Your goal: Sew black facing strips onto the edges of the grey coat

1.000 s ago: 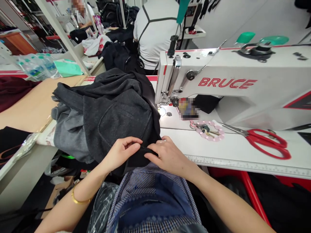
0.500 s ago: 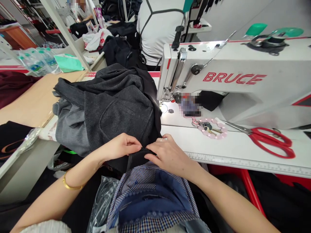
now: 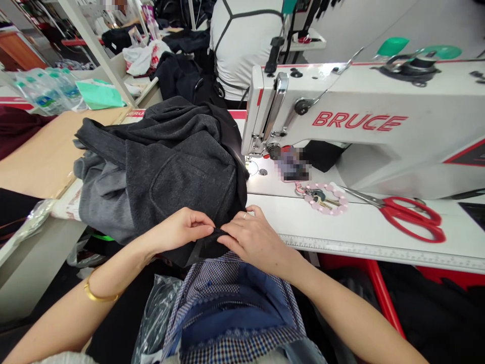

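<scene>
A dark grey garment [image 3: 182, 172] lies bunched on the table to the left of the sewing machine needle, its near edge hanging over the front. My left hand [image 3: 185, 230] pinches a fold of that edge between thumb and fingers. Close beside it, my right hand [image 3: 253, 237] grips the same black edge, thumb underneath and fingers over the top. The fingertips of both hands almost meet. The white sewing machine [image 3: 341, 116] stands at the right, and part of the garment reaches close to its presser foot [image 3: 248, 164].
Red-handled scissors [image 3: 413, 217] and keys on a pink beaded ring [image 3: 326, 198] lie on the machine bed. A ruler strip [image 3: 341, 248] runs along the front edge. Bottles [image 3: 49, 91] stand at the far left. A person in white [image 3: 246, 50] sits behind the machine.
The pinched edge has folded over slightly between my fingers. Both hands keep their hold. The whole view has shifted a little, so most things appear slightly further left.
</scene>
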### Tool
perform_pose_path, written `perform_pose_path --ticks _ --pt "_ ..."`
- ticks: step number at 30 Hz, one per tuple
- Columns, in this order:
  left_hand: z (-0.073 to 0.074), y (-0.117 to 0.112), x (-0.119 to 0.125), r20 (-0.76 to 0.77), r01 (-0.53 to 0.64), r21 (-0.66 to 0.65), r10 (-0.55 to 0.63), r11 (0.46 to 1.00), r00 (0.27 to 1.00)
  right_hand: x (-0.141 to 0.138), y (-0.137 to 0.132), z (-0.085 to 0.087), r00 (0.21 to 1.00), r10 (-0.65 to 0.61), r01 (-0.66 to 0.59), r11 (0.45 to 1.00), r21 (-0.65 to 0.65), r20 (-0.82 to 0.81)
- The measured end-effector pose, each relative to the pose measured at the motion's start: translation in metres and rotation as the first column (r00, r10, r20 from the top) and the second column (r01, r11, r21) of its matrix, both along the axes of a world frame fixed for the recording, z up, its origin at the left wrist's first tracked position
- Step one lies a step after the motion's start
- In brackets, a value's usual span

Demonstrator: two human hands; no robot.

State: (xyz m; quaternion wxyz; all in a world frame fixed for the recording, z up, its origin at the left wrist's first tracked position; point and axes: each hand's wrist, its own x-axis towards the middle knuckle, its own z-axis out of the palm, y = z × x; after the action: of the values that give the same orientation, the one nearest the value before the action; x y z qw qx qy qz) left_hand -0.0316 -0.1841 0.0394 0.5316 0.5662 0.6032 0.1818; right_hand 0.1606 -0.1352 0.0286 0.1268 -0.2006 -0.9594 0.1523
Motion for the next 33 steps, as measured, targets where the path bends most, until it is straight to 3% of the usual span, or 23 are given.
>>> perform_pose_path --ticks 2,6,11,18,24,33 --pt "-0.001 -0.001 -0.001 -0.020 0.014 0.025 -0.013 1.000 1.000 0.000 -0.001 -0.001 1.000 -0.014 0.015 0.998 0.053 -0.020" --pt "-0.005 -0.003 0.001 -0.164 0.065 0.245 -0.025 0.967 0.986 -0.002 -0.004 -0.004 0.999 -0.021 0.027 0.988 0.154 -0.043" --pt "-0.008 -0.007 0.005 -0.348 0.170 0.412 -0.018 0.895 0.937 -0.004 -0.003 -0.009 0.996 -0.027 0.041 0.988 0.149 -0.090" --pt "-0.011 -0.011 0.009 -0.294 0.172 0.608 0.019 0.775 0.956 -0.004 0.003 -0.010 0.988 -0.061 0.071 0.995 0.067 -0.139" --pt "-0.010 -0.016 0.010 -0.293 0.225 0.674 -0.024 0.704 0.956 -0.001 0.003 -0.009 0.991 -0.059 0.059 0.998 -0.007 -0.123" --pt "-0.020 -0.018 0.017 -0.423 0.293 0.758 0.098 0.583 0.901 0.002 0.002 -0.008 0.989 -0.046 0.038 0.997 -0.061 -0.142"
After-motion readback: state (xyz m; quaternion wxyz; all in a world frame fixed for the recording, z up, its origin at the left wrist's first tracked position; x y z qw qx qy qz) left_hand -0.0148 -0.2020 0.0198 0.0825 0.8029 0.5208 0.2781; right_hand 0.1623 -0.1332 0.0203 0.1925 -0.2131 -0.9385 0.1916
